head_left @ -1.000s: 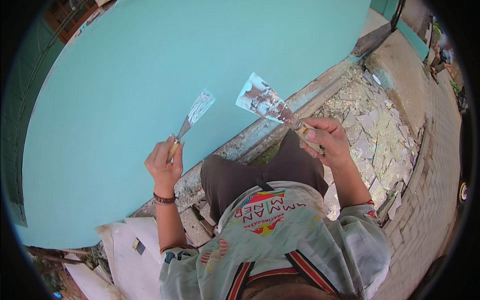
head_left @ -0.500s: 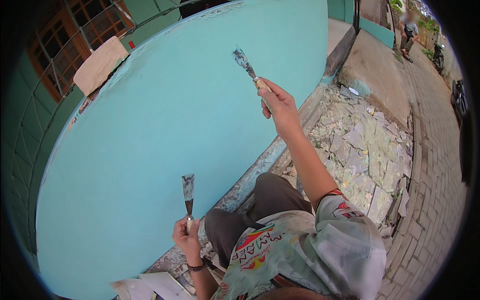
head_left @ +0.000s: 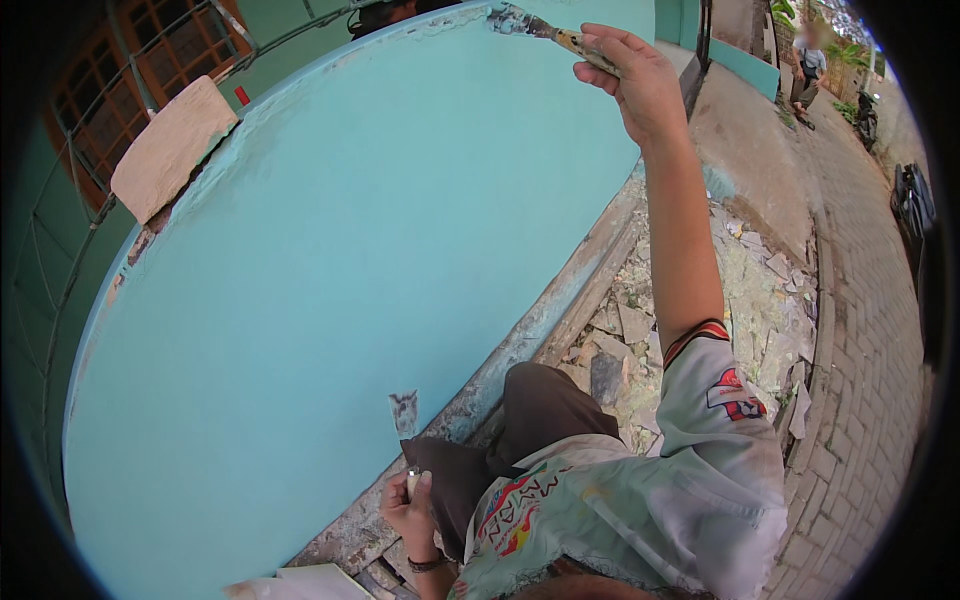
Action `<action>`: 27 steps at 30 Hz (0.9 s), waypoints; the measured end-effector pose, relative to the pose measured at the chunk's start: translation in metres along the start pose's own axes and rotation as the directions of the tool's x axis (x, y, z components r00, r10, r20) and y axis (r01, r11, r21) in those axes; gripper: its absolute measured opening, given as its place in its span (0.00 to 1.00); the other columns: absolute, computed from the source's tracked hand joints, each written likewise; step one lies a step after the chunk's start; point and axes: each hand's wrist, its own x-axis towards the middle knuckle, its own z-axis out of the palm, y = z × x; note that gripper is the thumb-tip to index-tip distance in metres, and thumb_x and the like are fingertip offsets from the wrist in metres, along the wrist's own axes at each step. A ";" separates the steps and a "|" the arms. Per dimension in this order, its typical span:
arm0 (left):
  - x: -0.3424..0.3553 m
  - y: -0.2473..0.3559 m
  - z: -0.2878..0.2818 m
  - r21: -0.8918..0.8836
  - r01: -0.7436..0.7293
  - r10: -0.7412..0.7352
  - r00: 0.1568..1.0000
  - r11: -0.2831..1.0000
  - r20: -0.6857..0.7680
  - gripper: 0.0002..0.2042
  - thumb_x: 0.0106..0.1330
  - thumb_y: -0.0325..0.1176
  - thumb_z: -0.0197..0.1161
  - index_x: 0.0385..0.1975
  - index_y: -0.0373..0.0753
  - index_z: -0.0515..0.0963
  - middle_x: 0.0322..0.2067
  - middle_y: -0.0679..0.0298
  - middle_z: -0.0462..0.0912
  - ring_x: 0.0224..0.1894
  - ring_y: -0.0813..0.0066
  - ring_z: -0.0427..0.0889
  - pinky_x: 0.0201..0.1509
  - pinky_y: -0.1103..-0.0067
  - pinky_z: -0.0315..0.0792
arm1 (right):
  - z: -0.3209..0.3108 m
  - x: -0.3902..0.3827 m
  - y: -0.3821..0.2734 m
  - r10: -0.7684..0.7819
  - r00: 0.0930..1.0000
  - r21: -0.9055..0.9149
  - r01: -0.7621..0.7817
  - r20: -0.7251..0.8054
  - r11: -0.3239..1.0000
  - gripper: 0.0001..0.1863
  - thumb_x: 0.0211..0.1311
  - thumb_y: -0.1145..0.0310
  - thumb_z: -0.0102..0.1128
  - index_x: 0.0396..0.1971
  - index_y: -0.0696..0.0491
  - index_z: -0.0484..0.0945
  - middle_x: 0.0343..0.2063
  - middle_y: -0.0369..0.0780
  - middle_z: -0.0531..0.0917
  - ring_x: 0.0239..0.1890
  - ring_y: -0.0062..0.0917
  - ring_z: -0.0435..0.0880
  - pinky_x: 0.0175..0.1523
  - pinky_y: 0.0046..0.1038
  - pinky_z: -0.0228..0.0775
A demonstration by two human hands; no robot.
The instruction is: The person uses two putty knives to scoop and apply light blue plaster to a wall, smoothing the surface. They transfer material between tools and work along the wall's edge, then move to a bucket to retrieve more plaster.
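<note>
Main risk: right hand (head_left: 645, 88) works its scraper (head_left: 580, 48) at full reach up by the wall's (head_left: 330, 260) top edge, so blade angle is hard to control; a corner digging in could gouge the face, or wet-looking residue on the blade could drip. Can't tell if the blade is actually touching. Second risk: left hand (head_left: 408, 510) has the other scraper (head_left: 404, 412) low between wall and trousers (head_left: 550, 400); a careless shift of the knee could bump it, smearing cloth or marking the wall. Pose: right arm nearly straight, raised forward, fingers closed around the handle, blade pointing left. Left arm low and tucked in close to the body, fingers narrow on the handle, blade up. Both hands loaded, none free for bracing.
</note>
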 end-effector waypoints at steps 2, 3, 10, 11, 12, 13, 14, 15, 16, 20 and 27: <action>0.003 0.009 0.014 -0.020 0.021 -0.020 0.999 1.000 0.031 0.09 0.55 0.23 0.67 0.34 0.33 0.76 0.20 0.71 0.75 0.18 0.89 0.67 0.20 0.89 0.59 | 0.002 0.003 0.000 -0.032 0.999 0.013 0.032 0.014 0.999 0.20 0.53 0.69 0.62 0.44 0.63 0.75 0.32 0.43 0.81 0.27 0.22 0.81 0.39 0.20 0.73; 0.005 0.013 0.020 -0.028 0.032 -0.031 0.998 0.999 0.048 0.09 0.55 0.23 0.67 0.34 0.33 0.75 0.20 0.71 0.75 0.18 0.89 0.67 0.20 0.89 0.59 | 0.006 -0.001 0.005 -0.043 0.999 -0.058 0.042 -0.014 0.997 0.19 0.53 0.69 0.61 0.45 0.62 0.75 0.32 0.42 0.81 0.27 0.22 0.81 0.39 0.20 0.72; 0.019 0.009 0.032 0.005 0.080 -0.080 0.990 0.997 0.121 0.09 0.56 0.23 0.66 0.35 0.34 0.74 0.24 0.70 0.77 0.22 0.89 0.70 0.24 0.90 0.62 | 0.043 -0.049 0.090 -0.430 0.901 -0.389 0.377 -0.057 0.841 0.18 0.57 0.69 0.60 0.47 0.59 0.74 0.42 0.45 0.78 0.40 0.26 0.79 0.41 0.25 0.71; 0.019 0.007 0.030 0.004 0.093 -0.093 0.990 0.996 0.110 0.09 0.56 0.22 0.66 0.35 0.34 0.74 0.23 0.70 0.77 0.22 0.89 0.70 0.24 0.89 0.62 | 0.052 -0.057 0.097 -0.457 0.888 -0.384 0.407 -0.044 0.829 0.18 0.57 0.70 0.59 0.48 0.59 0.74 0.43 0.46 0.77 0.42 0.27 0.78 0.42 0.25 0.72; 0.019 0.006 0.029 0.000 0.105 -0.104 0.989 0.995 0.102 0.09 0.56 0.22 0.66 0.34 0.34 0.74 0.23 0.70 0.77 0.22 0.89 0.70 0.24 0.89 0.62 | 0.057 -0.062 0.104 -0.487 0.873 -0.380 0.441 -0.031 0.813 0.18 0.57 0.72 0.59 0.48 0.60 0.73 0.45 0.46 0.76 0.43 0.29 0.78 0.42 0.26 0.72; 0.018 0.004 0.029 -0.007 0.110 -0.109 0.991 0.994 0.082 0.09 0.55 0.22 0.66 0.34 0.35 0.74 0.23 0.70 0.77 0.22 0.88 0.71 0.24 0.89 0.63 | 0.061 -0.064 0.114 -0.521 0.853 -0.386 0.471 -0.031 0.793 0.18 0.57 0.73 0.59 0.48 0.60 0.73 0.45 0.47 0.76 0.43 0.30 0.78 0.43 0.27 0.72; 0.017 0.004 0.028 -0.013 0.118 -0.117 0.991 0.993 0.062 0.10 0.55 0.22 0.66 0.34 0.35 0.74 0.24 0.69 0.77 0.22 0.88 0.71 0.24 0.89 0.63 | 0.064 -0.066 0.125 -0.552 0.833 -0.394 0.498 -0.030 0.772 0.18 0.57 0.74 0.59 0.48 0.60 0.73 0.45 0.47 0.76 0.42 0.31 0.78 0.43 0.28 0.72; 0.016 0.004 0.029 -0.019 0.125 -0.124 0.991 0.992 0.043 0.10 0.54 0.22 0.67 0.34 0.35 0.74 0.24 0.69 0.77 0.22 0.87 0.71 0.24 0.88 0.64 | 0.065 -0.067 0.134 -0.583 0.812 -0.403 0.524 -0.029 0.750 0.18 0.57 0.76 0.58 0.48 0.60 0.73 0.45 0.47 0.76 0.42 0.31 0.78 0.44 0.29 0.73; 0.017 0.004 0.031 -0.027 0.113 -0.113 0.993 0.993 0.021 0.10 0.54 0.22 0.67 0.34 0.35 0.74 0.23 0.68 0.77 0.21 0.87 0.71 0.23 0.88 0.64 | 0.065 -0.068 0.141 -0.607 0.794 -0.428 0.545 -0.011 0.721 0.18 0.56 0.76 0.58 0.48 0.60 0.73 0.47 0.48 0.74 0.41 0.32 0.78 0.42 0.29 0.73; 0.020 -0.001 0.040 -0.027 0.069 -0.070 0.997 0.997 -0.040 0.12 0.53 0.22 0.68 0.35 0.33 0.74 0.22 0.67 0.78 0.20 0.87 0.71 0.22 0.88 0.64 | 0.080 -0.071 0.149 -0.667 0.745 -0.473 0.589 0.003 0.656 0.20 0.56 0.78 0.57 0.50 0.62 0.72 0.48 0.50 0.72 0.39 0.31 0.77 0.39 0.26 0.73; 0.039 -0.014 0.058 -0.097 0.092 -0.090 0.995 0.991 0.032 0.13 0.52 0.21 0.69 0.36 0.33 0.74 0.23 0.66 0.78 0.20 0.86 0.71 0.23 0.87 0.65 | 0.101 -0.069 0.165 -0.715 0.699 -0.439 0.646 0.012 0.624 0.23 0.53 0.82 0.58 0.52 0.63 0.72 0.49 0.50 0.72 0.36 0.28 0.76 0.36 0.25 0.71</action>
